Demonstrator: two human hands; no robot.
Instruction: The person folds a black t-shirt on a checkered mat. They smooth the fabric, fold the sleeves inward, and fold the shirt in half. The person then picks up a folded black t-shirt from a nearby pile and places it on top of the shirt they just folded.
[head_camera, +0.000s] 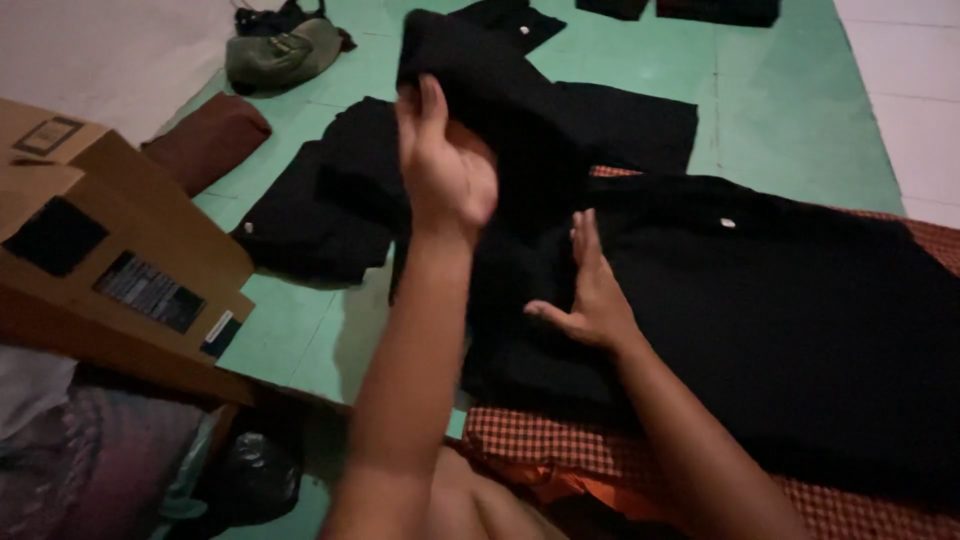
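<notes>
- Reaching forward from the lower edge of the head view, the left hand (445, 160) is raised above the floor, forearm stretched nearly straight, wrist bent, palm turned toward the camera.
- Its grip is closed on a fold of the black garment (780, 330), fingers curled over the lifted cloth (480, 70), which hangs dark from the hand.
- The right hand (590, 290) lies flat on the same garment, fingers straight and close together, thumb spread to the left, nothing pinched; its forearm runs down toward the lower right.
- The garment lies spread over an orange checked cloth (560, 445) on the green mat (790, 110), a small white button showing.
- Just left of it sits a pile of black clothes (320, 210).
- A cardboard box (110, 250) stands at the left edge, with a brown cushion (205, 140) and an olive bag (280, 50) beyond it.
</notes>
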